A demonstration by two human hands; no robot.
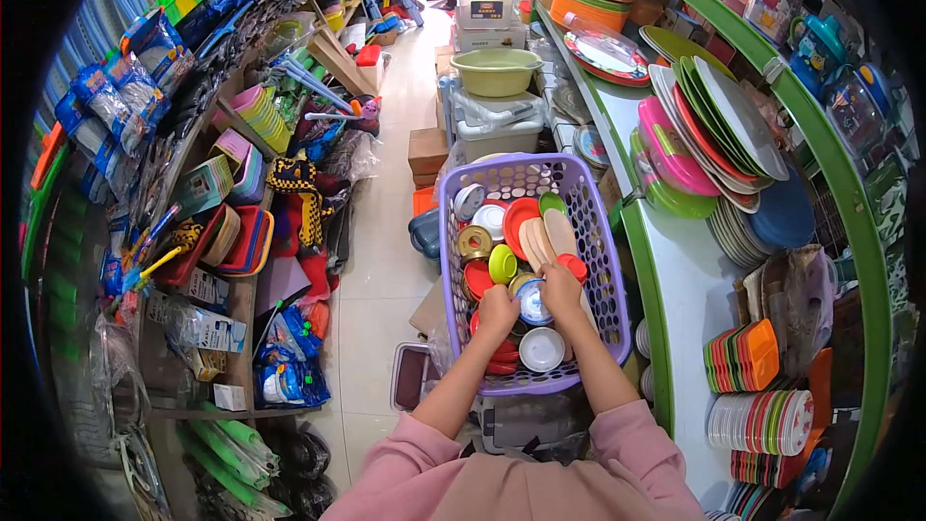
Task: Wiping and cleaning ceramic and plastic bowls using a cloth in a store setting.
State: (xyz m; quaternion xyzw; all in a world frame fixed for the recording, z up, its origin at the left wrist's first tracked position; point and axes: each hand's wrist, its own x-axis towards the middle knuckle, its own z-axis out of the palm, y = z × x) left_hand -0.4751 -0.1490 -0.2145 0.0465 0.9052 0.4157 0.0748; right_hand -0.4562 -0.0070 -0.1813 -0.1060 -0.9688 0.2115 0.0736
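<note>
A purple perforated plastic basket (616,304) stands in front of me, filled with small bowls, cups and lids. Inside it, my right hand (566,293) is closed around the lower ends of several wooden paddles (535,240), whose broad blades point away from me. My left hand (499,311) has its fingers curled over the bowls; whether it grips anything is hidden. Between the hands lies a blue-and-white bowl (534,302), with a white bowl (542,349) nearer me. A lime-green cup (503,264) sits just beyond my left hand, and a red dish (519,221) leans behind the paddles.
To the right, a green-edged shelf (680,253) carries stacked plates (731,123) and divided trays (745,358). Beyond the basket stand a pale green basin (496,71) and storage boxes. Left of the tiled aisle (372,246), another shelf holds plastic baskets (246,239) and packaged goods.
</note>
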